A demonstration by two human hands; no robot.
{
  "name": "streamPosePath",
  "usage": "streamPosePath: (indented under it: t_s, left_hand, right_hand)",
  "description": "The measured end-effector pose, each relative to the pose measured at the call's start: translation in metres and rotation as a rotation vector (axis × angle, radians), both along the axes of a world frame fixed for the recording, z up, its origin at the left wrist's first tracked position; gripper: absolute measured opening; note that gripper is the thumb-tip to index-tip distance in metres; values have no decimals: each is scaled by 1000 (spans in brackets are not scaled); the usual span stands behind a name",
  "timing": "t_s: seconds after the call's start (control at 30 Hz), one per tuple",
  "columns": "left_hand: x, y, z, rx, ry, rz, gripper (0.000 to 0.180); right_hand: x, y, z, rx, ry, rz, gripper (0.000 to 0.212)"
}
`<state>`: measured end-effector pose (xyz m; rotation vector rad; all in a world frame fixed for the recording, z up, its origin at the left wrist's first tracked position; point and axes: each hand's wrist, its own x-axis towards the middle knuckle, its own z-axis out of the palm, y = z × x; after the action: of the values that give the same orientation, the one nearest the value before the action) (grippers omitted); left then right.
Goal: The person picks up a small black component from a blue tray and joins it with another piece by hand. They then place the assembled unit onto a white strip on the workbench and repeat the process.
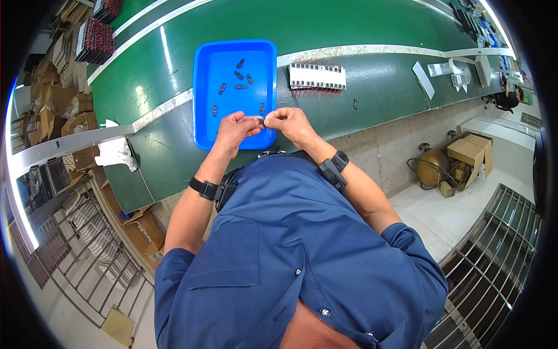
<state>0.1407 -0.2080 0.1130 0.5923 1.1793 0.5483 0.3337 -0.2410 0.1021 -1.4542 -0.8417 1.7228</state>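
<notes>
Both my hands meet above the near right part of a blue plastic tray [201, 93]. Between the fingertips is a small dark part [261, 121], mostly covered, its kind too small to make out. My left hand [235, 131] pinches it from the left. From the right, the thumb and forefinger of my right hand [292, 124] close on it too. Several small black pieces lie scattered in the tray, such as one piece [222, 88] left of the middle and another [250, 79] farther right. A further black piece [262, 108] lies just beyond my fingertips.
Right of the tray, a white slotted block with reddish wires [317, 77] lies on the green bench [383, 87]. One small dark piece [356, 104] sits near the bench edge. Farther right are a white sheet [424, 81] and clear plastic packaging [459, 75]. A white cloth [116, 154] hangs at left.
</notes>
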Motion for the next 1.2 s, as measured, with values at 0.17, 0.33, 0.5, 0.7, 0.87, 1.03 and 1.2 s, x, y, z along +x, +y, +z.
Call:
streamPosePath:
  t_s: [0.17,0.33,0.5,0.7,0.87,1.03,1.2]
  left_hand:
    - [0,-2,2,20,-22,3,13]
    - [0,-2,1,29,-34,-4,13]
    - [0,-3,1,31,-39,4,14]
    - [0,-1,1,43,-30,-8,13]
    - [0,-1,3,50,-46,-15,13]
    - [-2,-1,4,61,-62,-17,12]
    - [-1,-1,6,64,-58,-21,12]
  right_hand:
    - [0,-1,1,5,-6,-17,9]
    - [0,-1,-4,17,-23,-17,10]
    - [1,-2,2,24,-44,2,10]
    - [2,-1,1,34,-34,15,10]
    - [5,0,2,-2,-2,28,11]
    - [4,0,1,11,15,10,11]
    - [5,0,-1,-3,55,-6,11]
